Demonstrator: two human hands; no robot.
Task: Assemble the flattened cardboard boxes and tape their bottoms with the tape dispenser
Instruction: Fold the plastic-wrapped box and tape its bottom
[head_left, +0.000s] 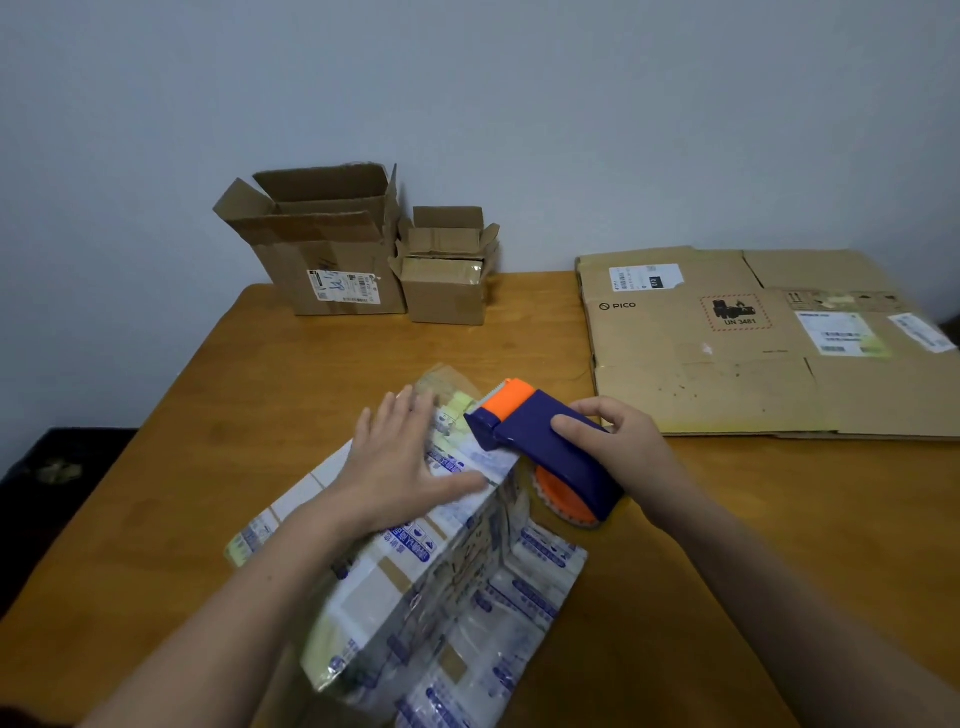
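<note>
A white box with blue print stands bottom-up on the table in front of me, its lower flaps spread out. My left hand presses flat on its upturned surface with fingers straight. My right hand grips a blue and orange tape dispenser, whose orange cutter end rests at the box's far right edge beside my left hand. The dispenser's roll hangs over the right side of the box.
Two assembled brown boxes, a larger one and a smaller one, stand open at the back by the wall. Flattened brown cardboard lies on the right of the wooden table. The table's left edge drops to a dark floor.
</note>
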